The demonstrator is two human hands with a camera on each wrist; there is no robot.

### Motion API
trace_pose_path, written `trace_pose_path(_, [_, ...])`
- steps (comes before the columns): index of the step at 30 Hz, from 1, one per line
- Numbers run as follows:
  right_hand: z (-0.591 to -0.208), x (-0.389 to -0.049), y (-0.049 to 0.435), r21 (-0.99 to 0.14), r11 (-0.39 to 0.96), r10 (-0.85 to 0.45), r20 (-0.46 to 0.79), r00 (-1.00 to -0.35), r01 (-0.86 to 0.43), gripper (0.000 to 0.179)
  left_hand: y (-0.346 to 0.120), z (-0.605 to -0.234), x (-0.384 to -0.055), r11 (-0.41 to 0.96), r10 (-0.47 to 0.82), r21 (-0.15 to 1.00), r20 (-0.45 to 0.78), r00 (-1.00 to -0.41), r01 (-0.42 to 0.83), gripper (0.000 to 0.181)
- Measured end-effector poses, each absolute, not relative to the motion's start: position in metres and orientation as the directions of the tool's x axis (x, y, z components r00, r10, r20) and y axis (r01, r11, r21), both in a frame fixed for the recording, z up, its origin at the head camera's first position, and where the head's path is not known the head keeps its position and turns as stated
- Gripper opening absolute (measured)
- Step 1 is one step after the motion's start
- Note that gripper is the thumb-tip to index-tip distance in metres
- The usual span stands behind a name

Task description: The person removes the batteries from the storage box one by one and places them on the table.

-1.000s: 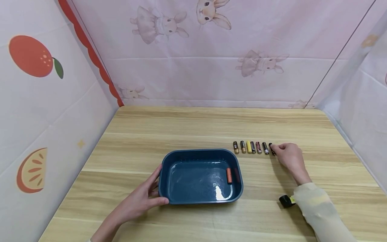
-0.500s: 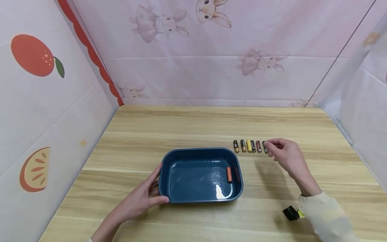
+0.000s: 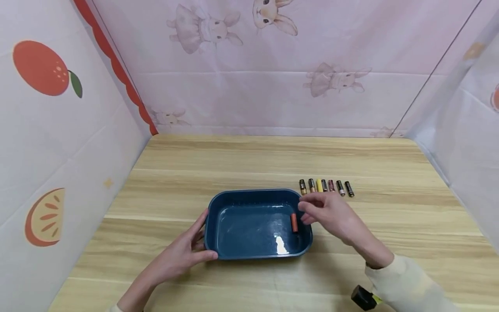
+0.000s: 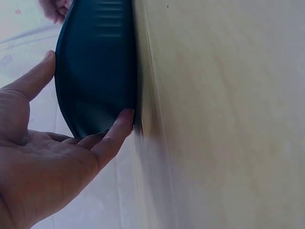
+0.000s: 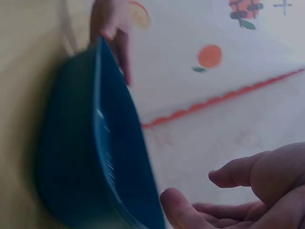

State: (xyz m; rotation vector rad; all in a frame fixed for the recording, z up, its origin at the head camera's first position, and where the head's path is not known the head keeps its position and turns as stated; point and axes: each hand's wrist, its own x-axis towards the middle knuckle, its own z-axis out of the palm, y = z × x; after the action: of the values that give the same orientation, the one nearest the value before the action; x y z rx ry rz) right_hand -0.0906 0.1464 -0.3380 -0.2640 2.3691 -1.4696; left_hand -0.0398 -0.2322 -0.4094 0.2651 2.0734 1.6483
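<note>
A dark blue plastic box (image 3: 249, 234) stands on the table, its open top facing up. One orange-red battery (image 3: 294, 222) lies inside it near the right wall. My left hand (image 3: 177, 260) holds the left end of the box, thumb at the near corner and fingers along the side, as the left wrist view also shows. Over the box's right rim hovers my right hand (image 3: 331, 216); in the right wrist view its thumb and fingers are apart with nothing between them. Behind it lies a row of batteries, from a black-and-gold one (image 3: 302, 187) to a black one (image 3: 349, 189).
Within the row are a yellow battery (image 3: 319, 185) and a maroon battery (image 3: 331, 185). A black object with a yellow strip (image 3: 363, 297) hangs by the right sleeve. Printed cloth walls (image 3: 249, 104) border the wooden table (image 3: 195, 164) at the back and sides.
My right hand has moved left and nearer, from the right end of the battery row to the box's right rim. The black battery there is uncovered. The left hand keeps its hold.
</note>
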Motion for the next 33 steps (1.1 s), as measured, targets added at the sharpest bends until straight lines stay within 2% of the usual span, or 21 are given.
trace_pose_path(5, [-0.342,-0.083,0.128,-0.926,0.331,-0.411,-0.313,-0.856,0.179,0.057,-0.231,-0.407,-0.041,0.291,0.410,0.945,-0.266,-0.872,-0.151,0.109])
trace_pose_path(10, [-0.345,-0.080,0.115,-0.900,0.346,-0.381,-0.392,-0.837,0.264,0.064,-0.229,-0.404,-0.041,0.323,0.385,0.932,-0.289,-0.876,-0.165,0.108])
trace_pose_path(12, [-0.347,-0.081,0.110,-0.883,0.368,-0.353,-0.423,-0.834,0.292,0.050,-0.230,-0.403,-0.041,0.315,0.392,0.935,-0.284,-0.875,-0.163,0.108])
trace_pose_path(15, [-0.350,-0.082,0.105,-0.861,0.399,-0.321,-0.453,-0.832,0.315,0.019,-0.230,-0.402,-0.041,0.295,0.406,0.943,-0.270,-0.873,-0.154,0.108])
trace_pose_path(17, [-0.352,-0.084,0.103,-0.850,0.419,-0.310,-0.463,-0.830,0.318,0.007,-0.231,-0.402,-0.041,0.282,0.416,0.948,-0.260,-0.872,-0.148,0.108])
trace_pose_path(21, [-0.356,-0.086,0.099,-0.852,0.455,-0.325,-0.429,-0.843,0.259,0.004,-0.231,-0.401,-0.041,0.286,0.412,0.946,-0.263,-0.872,-0.150,0.108])
trace_pose_path(24, [-0.362,-0.089,0.094,-0.834,0.528,-0.343,-0.379,-0.860,0.158,0.009,-0.232,-0.403,-0.041,0.300,0.404,0.941,-0.272,-0.873,-0.155,0.108])
trace_pose_path(29, [-0.375,-0.096,0.082,-0.699,0.715,-0.352,-0.328,-0.877,-0.025,0.027,-0.233,-0.404,-0.040,0.274,0.422,0.951,-0.255,-0.870,-0.145,0.108])
trace_pose_path(33, [-0.383,-0.100,0.078,-0.606,0.788,-0.358,-0.306,-0.882,-0.110,0.022,-0.232,-0.405,-0.041,0.266,0.429,0.951,-0.262,-0.865,-0.156,0.108])
